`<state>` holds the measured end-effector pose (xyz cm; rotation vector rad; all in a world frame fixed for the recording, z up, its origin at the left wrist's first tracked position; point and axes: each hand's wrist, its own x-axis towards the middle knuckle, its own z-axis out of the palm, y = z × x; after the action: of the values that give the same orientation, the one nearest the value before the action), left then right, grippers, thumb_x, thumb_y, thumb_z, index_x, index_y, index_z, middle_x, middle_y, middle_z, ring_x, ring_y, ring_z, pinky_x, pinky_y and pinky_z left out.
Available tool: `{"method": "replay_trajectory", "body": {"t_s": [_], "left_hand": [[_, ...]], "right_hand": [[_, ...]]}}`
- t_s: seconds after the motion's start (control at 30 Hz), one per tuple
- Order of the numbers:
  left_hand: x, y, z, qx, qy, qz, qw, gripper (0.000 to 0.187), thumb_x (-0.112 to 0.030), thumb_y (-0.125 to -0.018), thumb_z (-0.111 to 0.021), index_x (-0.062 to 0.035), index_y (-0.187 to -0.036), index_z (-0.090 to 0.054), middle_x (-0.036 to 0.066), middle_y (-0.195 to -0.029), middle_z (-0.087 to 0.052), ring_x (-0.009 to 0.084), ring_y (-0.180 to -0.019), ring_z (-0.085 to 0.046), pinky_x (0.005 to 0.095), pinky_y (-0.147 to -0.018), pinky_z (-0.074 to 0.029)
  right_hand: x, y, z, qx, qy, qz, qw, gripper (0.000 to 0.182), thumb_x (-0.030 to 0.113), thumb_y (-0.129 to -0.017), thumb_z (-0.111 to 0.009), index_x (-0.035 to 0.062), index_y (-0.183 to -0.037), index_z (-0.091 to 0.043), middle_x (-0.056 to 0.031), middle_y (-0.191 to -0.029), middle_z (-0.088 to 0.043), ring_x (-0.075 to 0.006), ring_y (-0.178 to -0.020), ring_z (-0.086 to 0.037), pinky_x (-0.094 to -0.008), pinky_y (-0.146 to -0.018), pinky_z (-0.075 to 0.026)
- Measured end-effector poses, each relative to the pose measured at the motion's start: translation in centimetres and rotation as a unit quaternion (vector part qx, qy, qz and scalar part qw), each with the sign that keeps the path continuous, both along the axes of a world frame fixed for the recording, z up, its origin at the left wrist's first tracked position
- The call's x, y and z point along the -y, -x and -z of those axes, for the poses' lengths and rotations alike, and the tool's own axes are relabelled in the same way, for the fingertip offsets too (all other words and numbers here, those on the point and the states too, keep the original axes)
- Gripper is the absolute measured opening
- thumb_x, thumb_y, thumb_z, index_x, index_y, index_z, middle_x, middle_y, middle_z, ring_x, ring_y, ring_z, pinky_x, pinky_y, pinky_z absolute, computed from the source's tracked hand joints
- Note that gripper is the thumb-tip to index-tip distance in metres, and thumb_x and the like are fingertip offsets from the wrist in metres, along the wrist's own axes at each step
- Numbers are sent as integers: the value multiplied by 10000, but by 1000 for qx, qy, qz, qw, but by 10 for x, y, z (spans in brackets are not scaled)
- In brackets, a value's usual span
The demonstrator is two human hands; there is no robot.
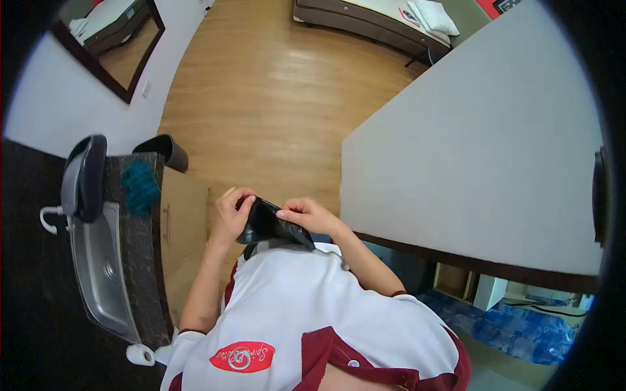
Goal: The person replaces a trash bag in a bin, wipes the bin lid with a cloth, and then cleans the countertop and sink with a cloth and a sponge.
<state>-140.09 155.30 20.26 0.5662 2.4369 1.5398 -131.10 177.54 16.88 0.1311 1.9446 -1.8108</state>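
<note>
A glossy black plastic bag [282, 229] is in front of my waist, its mouth partly spread and its inside dark. My left hand [233, 212] pinches the upper left edge of the bag between thumb and fingers. On the other side, my right hand [305, 215] grips the upper rim, with the thumb lying on the black plastic. The lower part of the bag is against the white shirt [287, 287]. Part of the fingers of both hands is hidden behind the bag.
To the left are a steel sink [101, 267], a teal cloth [140, 187] on the dark counter and a dark bin [171, 154]. A toilet roll [140, 354] is below. A large pale panel [469, 143] stands at right; a bed [372, 23] is at the back.
</note>
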Motion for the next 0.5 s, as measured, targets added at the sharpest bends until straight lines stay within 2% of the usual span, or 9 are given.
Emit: {"method": "replay_trajectory", "body": {"t_s": [0.1,0.2,0.27,0.3,0.4,0.43,0.5], "left_hand": [[-11,70,2,-75,33,27,996,92,-57,-897,-640,0,-951,-689,160,-893,-678,315,-841,-671,364,-744,-521],[-23,132,8,-88,41,42,994,93,-57,-901,-631,-5,-952,-689,164,-911,-683,339,-858,-669,382,-765,-522],[-34,169,19,-131,48,8,990,98,-67,-906,-634,-14,-967,-688,162,-905,-679,332,-841,-667,372,-733,-519],[-42,184,18,-139,57,-12,989,99,-72,-911,-633,-16,-972,-689,161,-900,-678,330,-833,-666,369,-720,-517],[-70,221,13,-136,56,-98,984,111,-112,-908,-667,-20,-965,-692,147,-856,-664,298,-781,-655,352,-666,-502],[-75,232,10,-134,51,-130,981,123,-130,-904,-684,-21,-959,-694,140,-837,-658,283,-759,-651,344,-646,-495],[-81,252,-5,-79,69,-113,988,164,-170,-879,-727,-23,-945,-697,122,-809,-645,248,-725,-632,326,-625,-482]], "right_hand": [[-16,60,-4,0,50,1,999,245,307,-963,-674,82,-868,-655,62,-690,-551,-52,-607,-452,-252,-543,-384],[-36,107,7,20,79,-6,997,257,302,-964,-672,74,-848,-652,73,-714,-567,-37,-652,-471,-237,-559,-385],[-56,150,10,16,88,-14,996,274,311,-964,-672,71,-835,-652,77,-727,-566,-29,-681,-475,-234,-573,-387],[-64,171,20,50,36,16,998,290,320,-966,-670,77,-810,-651,84,-740,-564,-24,-689,-472,-229,-579,-385],[-85,235,30,24,93,88,992,300,327,-973,-659,89,-792,-636,91,-735,-556,-28,-654,-463,-226,-563,-375],[-92,257,31,24,143,76,986,264,287,-972,-666,94,-794,-635,88,-742,-574,-31,-634,-482,-222,-545,-373],[-108,298,18,50,153,31,986,233,255,-960,-682,99,-795,-632,81,-731,-579,-31,-636,-497,-219,-548,-377]]}}
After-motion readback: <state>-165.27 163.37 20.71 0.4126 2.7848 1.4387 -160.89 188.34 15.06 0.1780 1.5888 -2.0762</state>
